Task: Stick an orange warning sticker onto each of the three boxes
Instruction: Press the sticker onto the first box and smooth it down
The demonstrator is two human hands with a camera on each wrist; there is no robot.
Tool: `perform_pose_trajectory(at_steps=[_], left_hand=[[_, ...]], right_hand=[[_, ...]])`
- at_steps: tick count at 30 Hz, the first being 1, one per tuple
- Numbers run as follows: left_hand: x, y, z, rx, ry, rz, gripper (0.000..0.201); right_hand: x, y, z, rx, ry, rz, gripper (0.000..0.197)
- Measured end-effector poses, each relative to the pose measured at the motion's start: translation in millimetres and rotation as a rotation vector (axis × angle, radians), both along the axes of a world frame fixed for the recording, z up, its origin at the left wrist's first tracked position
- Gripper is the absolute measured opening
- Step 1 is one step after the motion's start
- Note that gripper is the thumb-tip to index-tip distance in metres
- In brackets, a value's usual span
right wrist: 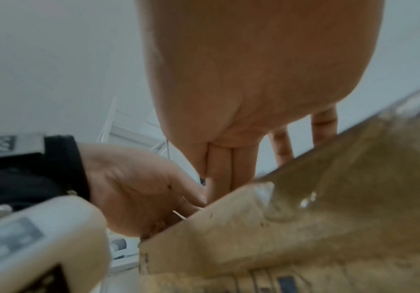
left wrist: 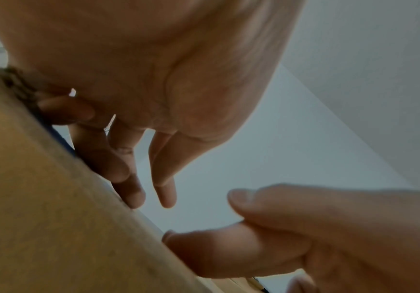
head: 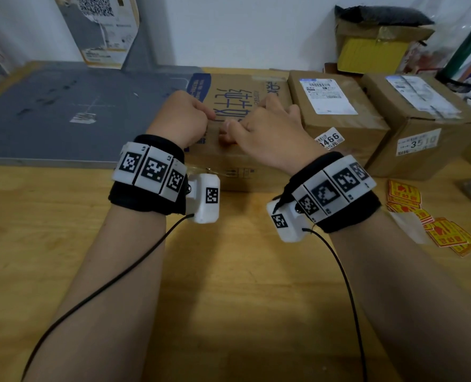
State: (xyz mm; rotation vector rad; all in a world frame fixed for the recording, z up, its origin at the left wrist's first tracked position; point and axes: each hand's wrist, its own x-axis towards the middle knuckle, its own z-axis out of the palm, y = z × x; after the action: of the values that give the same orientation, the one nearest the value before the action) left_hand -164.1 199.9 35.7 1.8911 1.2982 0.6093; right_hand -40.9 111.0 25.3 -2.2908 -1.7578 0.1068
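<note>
Three cardboard boxes stand in a row at the back of the table. The left box (head: 240,86) carries blue print, the middle box (head: 339,125) a white label, and the right box (head: 389,153) a label too. Both hands are over the left box's top. My left hand (head: 186,117) is curled, its fingertips (left wrist: 128,188) down on the box (left wrist: 40,198). My right hand (head: 262,125) lies beside it with straight fingers (right wrist: 238,162) behind the box's front edge (right wrist: 304,228). No sticker shows under the hands. Loose orange stickers (head: 405,194) lie on the table at the right.
A grey mat (head: 77,106) covers the table's left rear. Behind the boxes sit an open carton (head: 375,51) with yellow contents and a green pole (head: 466,45). More stickers (head: 449,235) and a white backing slip (head: 411,227) lie by my right forearm. Bare wood (head: 229,271) stretches in front.
</note>
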Motion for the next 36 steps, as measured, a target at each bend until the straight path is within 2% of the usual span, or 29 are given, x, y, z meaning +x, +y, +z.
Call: perform_pose_trajectory(at_steps=[8, 14, 18, 24, 29, 36], left_hand=[[1, -4, 2, -0.006, -0.004, 0.01, 0.039], [1, -6, 4, -0.004, -0.005, 0.013, 0.042], [2, -7, 3, -0.001, -0.013, 0.003, 0.043], [2, -5, 1, -0.006, -0.018, 0.01, 0.042], [3, -4, 1, -0.024, -0.034, 0.01, 0.043], [6, -9, 3, -0.009, -0.023, -0.021, 0.042]], right_hand=[[6, -1, 3, -0.043, -0.003, -0.057, 0.058], [10, -3, 6, -0.004, 0.108, -0.068, 0.056], [9, -1, 0, -0.018, 0.03, -0.143, 0.056], [10, -6, 6, -0.006, 0.004, -0.146, 0.054], [14, -7, 8, -0.02, -0.03, -0.219, 0.051], [15, -13, 8, -0.016, -0.06, -0.193, 0.055]])
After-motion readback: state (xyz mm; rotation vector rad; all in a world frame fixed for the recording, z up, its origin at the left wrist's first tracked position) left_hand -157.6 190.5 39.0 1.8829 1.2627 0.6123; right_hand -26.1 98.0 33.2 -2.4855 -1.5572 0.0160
